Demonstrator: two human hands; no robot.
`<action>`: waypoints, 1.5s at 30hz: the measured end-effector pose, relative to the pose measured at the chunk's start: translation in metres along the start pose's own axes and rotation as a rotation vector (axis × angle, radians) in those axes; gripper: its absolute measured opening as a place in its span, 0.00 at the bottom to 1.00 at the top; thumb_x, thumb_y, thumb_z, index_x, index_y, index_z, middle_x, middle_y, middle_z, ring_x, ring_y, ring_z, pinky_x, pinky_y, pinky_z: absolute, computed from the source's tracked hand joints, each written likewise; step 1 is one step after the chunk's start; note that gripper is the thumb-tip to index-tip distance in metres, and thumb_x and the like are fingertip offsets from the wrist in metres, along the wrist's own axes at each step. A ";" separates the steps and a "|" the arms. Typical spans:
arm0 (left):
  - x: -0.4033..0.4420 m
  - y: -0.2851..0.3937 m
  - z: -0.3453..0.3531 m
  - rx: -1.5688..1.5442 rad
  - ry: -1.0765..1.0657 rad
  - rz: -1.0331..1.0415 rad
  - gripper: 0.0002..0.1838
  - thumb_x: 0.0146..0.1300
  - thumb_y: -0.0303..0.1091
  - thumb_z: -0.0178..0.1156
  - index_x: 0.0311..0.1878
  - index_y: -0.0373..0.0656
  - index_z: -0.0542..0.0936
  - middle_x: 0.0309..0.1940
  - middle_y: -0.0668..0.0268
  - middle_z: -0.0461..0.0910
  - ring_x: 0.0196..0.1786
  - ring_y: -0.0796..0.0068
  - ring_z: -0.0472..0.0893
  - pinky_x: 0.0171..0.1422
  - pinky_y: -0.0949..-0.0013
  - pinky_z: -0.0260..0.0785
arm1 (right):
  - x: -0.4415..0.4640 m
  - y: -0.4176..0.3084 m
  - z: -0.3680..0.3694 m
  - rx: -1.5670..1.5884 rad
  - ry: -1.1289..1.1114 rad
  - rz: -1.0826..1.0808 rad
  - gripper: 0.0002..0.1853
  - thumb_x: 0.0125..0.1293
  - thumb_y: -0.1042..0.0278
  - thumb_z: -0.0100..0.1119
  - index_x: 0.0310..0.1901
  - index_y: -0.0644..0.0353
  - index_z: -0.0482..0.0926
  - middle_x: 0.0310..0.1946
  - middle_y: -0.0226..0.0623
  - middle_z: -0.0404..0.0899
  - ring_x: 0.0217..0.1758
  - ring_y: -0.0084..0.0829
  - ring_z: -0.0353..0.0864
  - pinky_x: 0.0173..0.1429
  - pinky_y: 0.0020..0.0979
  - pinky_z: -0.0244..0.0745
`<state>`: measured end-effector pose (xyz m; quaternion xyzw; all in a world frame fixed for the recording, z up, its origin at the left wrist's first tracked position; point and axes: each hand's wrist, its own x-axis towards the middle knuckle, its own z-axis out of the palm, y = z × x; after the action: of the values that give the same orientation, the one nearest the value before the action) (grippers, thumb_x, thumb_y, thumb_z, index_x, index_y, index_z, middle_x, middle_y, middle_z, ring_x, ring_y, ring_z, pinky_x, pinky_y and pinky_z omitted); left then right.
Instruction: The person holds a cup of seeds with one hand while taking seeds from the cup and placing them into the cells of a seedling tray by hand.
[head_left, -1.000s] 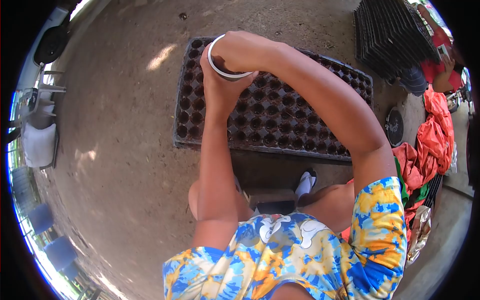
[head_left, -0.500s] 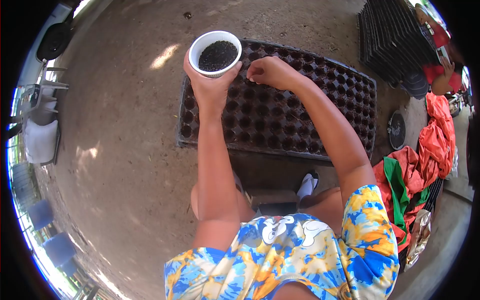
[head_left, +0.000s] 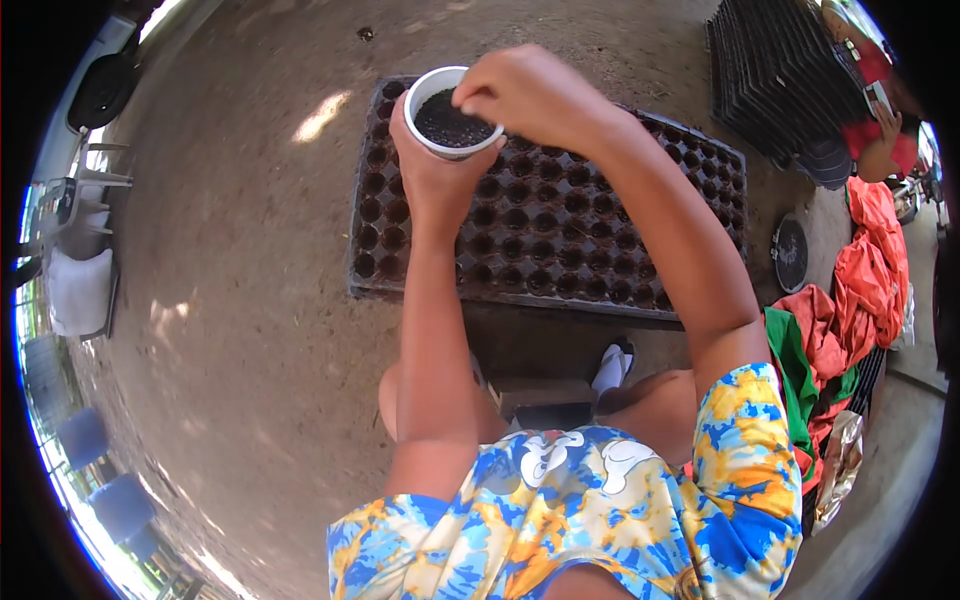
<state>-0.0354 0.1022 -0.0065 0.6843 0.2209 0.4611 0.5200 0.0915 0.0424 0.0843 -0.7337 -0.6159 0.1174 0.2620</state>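
Note:
My left hand is wrapped around a white plastic cup and holds it over the far left part of a black seedling tray. Small dark grains, which look like seeds, lie inside the cup. Over the cup's right rim, my right hand has its thumb and fingers pinched together, the fingertips above the grains. Whatever the pinch may hold is too small to make out. Rows of round cells with brown soil-like fill cover the tray; my hands and forearms hide some of them.
A tall stack of black trays stands at the back right beside a person in red. A round black lid-like object lies on the ground near red and green cloth. White chairs stand at left.
My right hand has moved from above the tray cells up and left to the cup's opening. The cup in my left hand has shifted slightly right and down.

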 end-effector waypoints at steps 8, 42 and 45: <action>-0.003 -0.008 0.007 -0.030 -0.041 0.034 0.52 0.38 0.27 0.79 0.67 0.38 0.58 0.59 0.57 0.69 0.60 0.64 0.73 0.64 0.62 0.68 | 0.023 -0.018 0.011 -0.163 -0.328 0.011 0.09 0.53 0.73 0.59 0.36 0.60 0.83 0.32 0.44 0.84 0.36 0.42 0.84 0.41 0.38 0.77; 0.007 -0.005 -0.007 -0.124 0.073 -0.027 0.45 0.41 0.23 0.78 0.61 0.34 0.61 0.54 0.59 0.71 0.55 0.71 0.75 0.62 0.68 0.68 | -0.049 0.028 0.069 0.341 -0.268 0.194 0.07 0.55 0.72 0.60 0.37 0.60 0.83 0.31 0.42 0.84 0.37 0.37 0.85 0.43 0.37 0.77; 0.007 -0.005 -0.008 -0.110 0.036 -0.048 0.51 0.41 0.29 0.79 0.65 0.34 0.56 0.56 0.56 0.70 0.58 0.68 0.73 0.64 0.67 0.67 | -0.051 0.022 0.059 0.312 -0.300 0.160 0.07 0.57 0.73 0.62 0.37 0.62 0.83 0.32 0.39 0.85 0.36 0.32 0.84 0.43 0.33 0.77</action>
<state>-0.0380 0.1135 -0.0084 0.6406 0.2211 0.4722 0.5637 0.0701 0.0055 0.0153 -0.7049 -0.5624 0.3394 0.2676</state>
